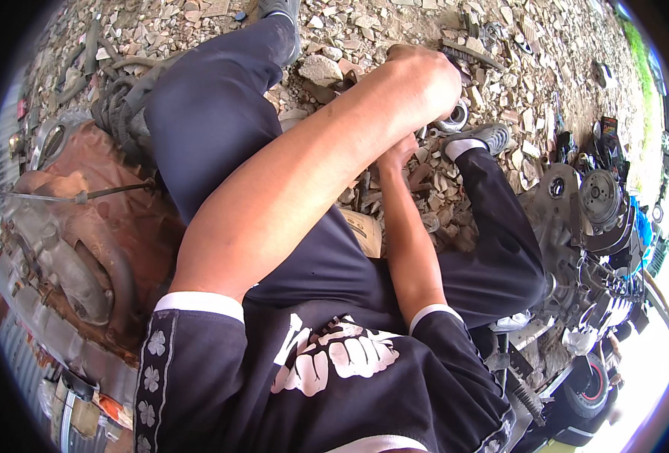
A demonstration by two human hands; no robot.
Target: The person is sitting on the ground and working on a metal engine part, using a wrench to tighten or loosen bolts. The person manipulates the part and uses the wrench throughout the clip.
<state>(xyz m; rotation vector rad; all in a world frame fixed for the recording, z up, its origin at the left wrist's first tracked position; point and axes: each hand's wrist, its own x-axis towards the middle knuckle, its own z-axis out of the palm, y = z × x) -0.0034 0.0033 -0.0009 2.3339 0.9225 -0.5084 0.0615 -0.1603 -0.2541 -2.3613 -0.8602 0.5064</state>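
My left arm stretches across the front of me to the upper right. At its end my left hand (425,79) is bent at the wrist and closed, knuckles up; what its fingers grip is hidden. A dark edge shows just past the knuckles. Below that wrist, my right hand (399,153) is partly covered by the left forearm, and its fingers are hidden. Close to both hands is a greasy metal part with a round, ring-shaped end (455,117). It sits beside my shoe (479,138); whether a hand touches it cannot be made out.
Broken stone rubble (531,90) covers the ground. At the left lies an engine (70,264) with rusty pipes, near dark hoses (85,64). Greasy machine parts (591,226) crowd the right, above a small wheel (587,385). A cardboard piece (363,232) lies between my legs.
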